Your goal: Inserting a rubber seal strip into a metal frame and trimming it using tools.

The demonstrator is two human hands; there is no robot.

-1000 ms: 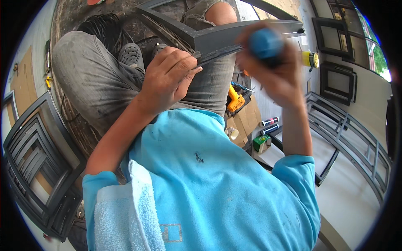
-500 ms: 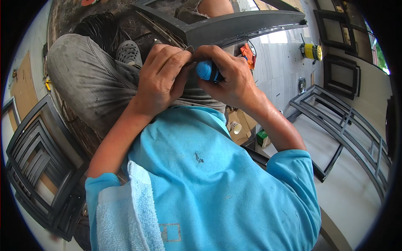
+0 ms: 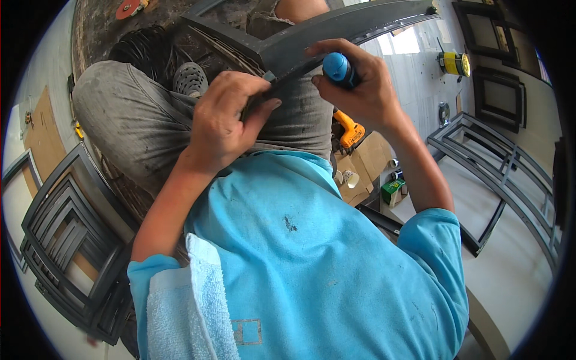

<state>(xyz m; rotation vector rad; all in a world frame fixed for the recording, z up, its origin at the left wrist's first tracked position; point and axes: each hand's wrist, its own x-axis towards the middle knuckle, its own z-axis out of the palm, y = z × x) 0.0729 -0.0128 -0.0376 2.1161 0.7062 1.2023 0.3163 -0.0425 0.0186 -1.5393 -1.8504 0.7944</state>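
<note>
My right hand [image 3: 363,81] is wrapped round a tool with a blue and black handle [image 3: 338,67], perhaps a screwdriver; its working end is hidden. Its index finger reaches toward the dark grey metal frame [image 3: 288,48], which lies across in front of my lap. To the left, my left hand [image 3: 225,117] has its fingers bent, with the thumb apart from the index finger. A small flat metal piece [image 3: 269,77] shows at the left fingertips, just beside the frame's lower edge. The rest of that piece is hidden by the fingers.
A yellow-orange power tool [image 3: 348,129] lies right of my thigh, by an open cardboard box [image 3: 369,159] and a green box [image 3: 393,192]. Dark frames [image 3: 66,234] lean at the left; grey frames [image 3: 498,162] lie at the right. A yellow can [image 3: 454,63] stands farther off.
My right hand has moved right, away from the left hand, with the blue-handled tool. My left thumb and fingers have spread. The power tool now shows, and the view has shifted slightly.
</note>
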